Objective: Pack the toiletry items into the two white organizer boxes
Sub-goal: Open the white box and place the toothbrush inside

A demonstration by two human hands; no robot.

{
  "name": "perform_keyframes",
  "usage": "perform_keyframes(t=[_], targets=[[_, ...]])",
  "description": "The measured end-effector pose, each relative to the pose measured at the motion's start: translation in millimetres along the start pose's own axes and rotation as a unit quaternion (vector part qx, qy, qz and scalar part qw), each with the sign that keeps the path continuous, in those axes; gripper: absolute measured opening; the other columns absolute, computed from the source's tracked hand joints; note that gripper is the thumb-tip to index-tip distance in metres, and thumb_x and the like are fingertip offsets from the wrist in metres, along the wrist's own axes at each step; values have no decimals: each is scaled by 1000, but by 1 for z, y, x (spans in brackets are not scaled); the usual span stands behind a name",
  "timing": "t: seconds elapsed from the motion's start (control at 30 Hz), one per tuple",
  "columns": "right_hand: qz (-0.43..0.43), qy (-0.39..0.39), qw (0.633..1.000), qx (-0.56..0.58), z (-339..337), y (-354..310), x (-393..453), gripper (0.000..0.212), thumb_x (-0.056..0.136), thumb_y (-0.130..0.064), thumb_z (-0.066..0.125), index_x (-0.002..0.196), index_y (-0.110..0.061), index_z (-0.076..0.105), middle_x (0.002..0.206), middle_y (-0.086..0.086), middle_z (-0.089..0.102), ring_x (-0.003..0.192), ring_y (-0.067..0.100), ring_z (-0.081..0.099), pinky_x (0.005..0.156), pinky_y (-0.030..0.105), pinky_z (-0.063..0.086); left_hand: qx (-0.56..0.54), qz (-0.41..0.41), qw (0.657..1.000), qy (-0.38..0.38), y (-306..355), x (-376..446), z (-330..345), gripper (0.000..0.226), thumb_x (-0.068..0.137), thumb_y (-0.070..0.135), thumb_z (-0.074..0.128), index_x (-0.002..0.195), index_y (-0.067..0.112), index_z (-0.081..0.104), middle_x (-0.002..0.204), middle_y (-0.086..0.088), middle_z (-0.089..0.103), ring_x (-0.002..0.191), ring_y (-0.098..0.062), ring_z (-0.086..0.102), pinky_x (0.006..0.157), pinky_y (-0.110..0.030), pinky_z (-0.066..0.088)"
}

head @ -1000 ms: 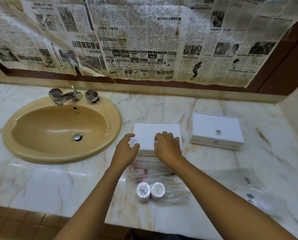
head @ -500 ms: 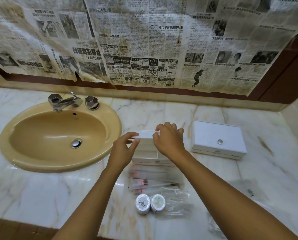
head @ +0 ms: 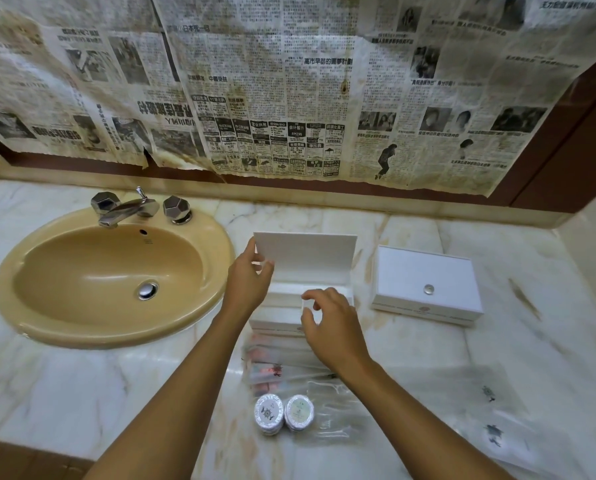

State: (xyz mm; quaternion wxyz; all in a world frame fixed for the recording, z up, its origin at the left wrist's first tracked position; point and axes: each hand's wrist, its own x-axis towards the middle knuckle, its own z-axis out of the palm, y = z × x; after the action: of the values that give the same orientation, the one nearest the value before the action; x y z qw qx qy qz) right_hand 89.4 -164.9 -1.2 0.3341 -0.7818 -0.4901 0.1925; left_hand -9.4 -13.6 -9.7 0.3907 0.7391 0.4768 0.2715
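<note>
Both forearms reach forward from the bottom of the view over the marble counter (head: 82, 393). The left hand (head: 246, 285) is raised at the left end of the near white organizer box (head: 282, 315), its thumb and fingers pinching the lower left corner of the box's lid (head: 307, 258), which stands upright and open behind the box body. The right hand (head: 331, 323) hovers over the front right part of the same box, palm down, wrist bent slightly, with thumb and index finger drawn close together in a narrow pinch near a small clear edge inside the box; whether they actually hold anything I cannot tell.

The second white organizer box (head: 428, 284) sits closed, well to the right of the open one, with a small round knob on its lid. Just in front of the open box, between the forearms, lie clear plastic packets (head: 275, 368) of toiletry items, some with reddish contents. Nearer still stand two round wrapped soaps (head: 284, 412), touching side by side. More clear bags (head: 469, 407) lie to the right, under and beyond the right forearm. A tan sink (head: 116, 275) with a chrome faucet (head: 130, 209) sits to the left.
</note>
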Motion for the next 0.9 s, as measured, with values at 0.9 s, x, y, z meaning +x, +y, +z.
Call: perform_keyframes(t=[0.9], targets=[[28,-138,983,-120,24,-2,-8,28,94,-22,50,121,-21,60,114,-2,62,100,18,58,80,28,45,-36,-11,995,-92,-66,-21,-9,38,101,10,41,134,25,51,132,14,49,102,21,47,79,6,31]])
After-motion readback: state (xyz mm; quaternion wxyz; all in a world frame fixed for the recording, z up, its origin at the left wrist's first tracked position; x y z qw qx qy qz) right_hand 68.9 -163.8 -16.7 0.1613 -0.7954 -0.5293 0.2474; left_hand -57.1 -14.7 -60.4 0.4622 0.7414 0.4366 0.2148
